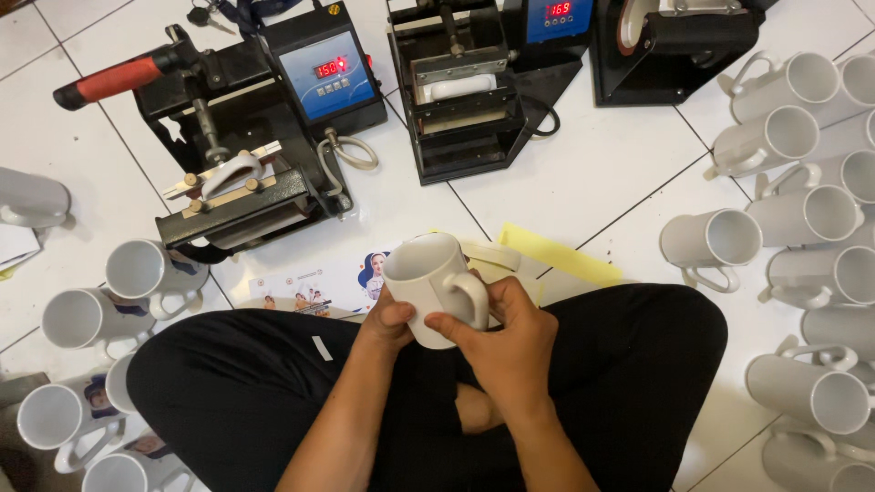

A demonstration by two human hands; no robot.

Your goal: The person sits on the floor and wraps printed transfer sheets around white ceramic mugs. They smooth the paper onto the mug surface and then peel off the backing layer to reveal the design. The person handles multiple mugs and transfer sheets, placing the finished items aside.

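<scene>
I hold a plain white mug point(428, 278) above my crossed legs, its mouth tilted up and away, its handle toward the right. My left hand point(387, 323) grips the mug's lower side. My right hand point(510, 342) pinches the bottom of the mug near the handle. Just beyond the mug on the floor lies a printed paper strip point(314, 290) with small pictures, and a yellow sheet point(556, 255) lies to its right.
Three black mug heat presses stand on the white tiled floor: one with a red handle point(246, 137), a middle one point(460, 91) with a mug clamped in it, one at the back right point(679, 46). Blank white mugs point(802, 219) lie at right; printed mugs point(100, 314) lie at left.
</scene>
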